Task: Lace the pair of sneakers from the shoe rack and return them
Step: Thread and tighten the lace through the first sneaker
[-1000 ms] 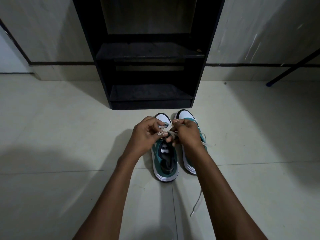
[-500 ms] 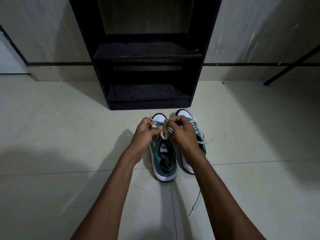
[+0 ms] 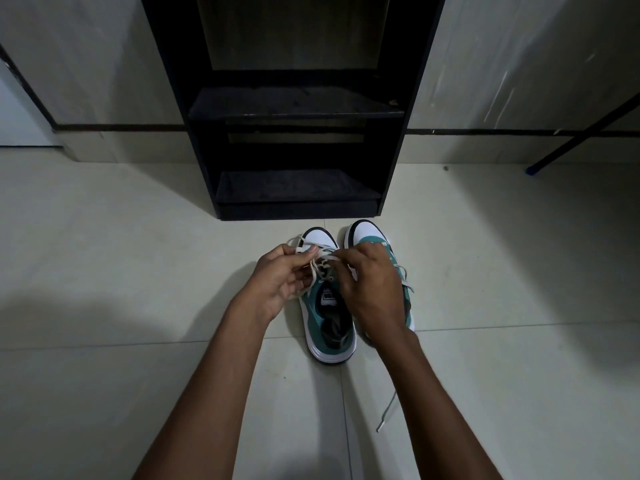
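Two teal and white sneakers stand side by side on the floor, toes toward the rack: the left sneaker [image 3: 329,327] and the right sneaker [image 3: 367,235], which my right forearm partly covers. My left hand [image 3: 280,282] pinches the left sneaker's white lace [image 3: 313,268] above its toe. My right hand [image 3: 370,282] grips the other end of that lace over the eyelets. A loose lace end [image 3: 387,412] of the right sneaker trails on the floor.
A black shoe rack [image 3: 294,109] with bare shelves stands against the wall just beyond the sneakers. A dark slanted pole with a blue foot [image 3: 531,169] rests at the right. Pale floor tiles surround the shoes.
My left hand has pulled leftward, drawing the lace out into loops above the left sneaker's toe. My right hand stays over the eyelets.
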